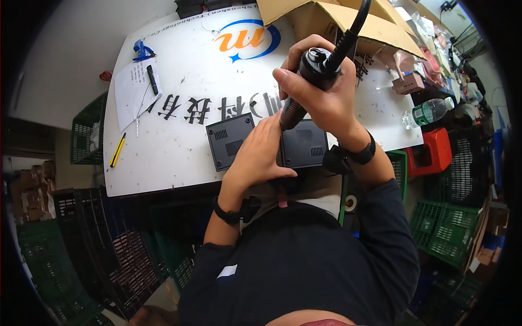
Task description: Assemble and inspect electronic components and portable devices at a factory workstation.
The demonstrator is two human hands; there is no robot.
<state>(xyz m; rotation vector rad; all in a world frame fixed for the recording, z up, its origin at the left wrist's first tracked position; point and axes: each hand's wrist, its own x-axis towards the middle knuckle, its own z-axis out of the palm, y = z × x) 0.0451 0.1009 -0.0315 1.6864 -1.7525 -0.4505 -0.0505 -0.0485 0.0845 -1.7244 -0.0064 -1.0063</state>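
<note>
Two black boxes lie side by side on the white table, each with a vent grille and small round corner pieces on its upper face. My right hand [337, 100] is closed around a black corded electric screwdriver [293, 113]. Its lower end points down at the far left corner of the right box [307, 146]; the tip is hidden. Between the boxes lies my left hand [255, 152], covering part of the left box [231, 142]. Its fingers stretch toward the screwdriver's lower end, and the thumb reaches along the right box's near edge.
An opened cardboard box [326, 22] stands at the back right, below the screwdriver's cable [356, 24]. A plastic bottle [429, 112] lies at the right. Paper [130, 95], a black marker [151, 80], a yellow cutter [117, 150] and a blue tool [143, 50] lie at the left.
</note>
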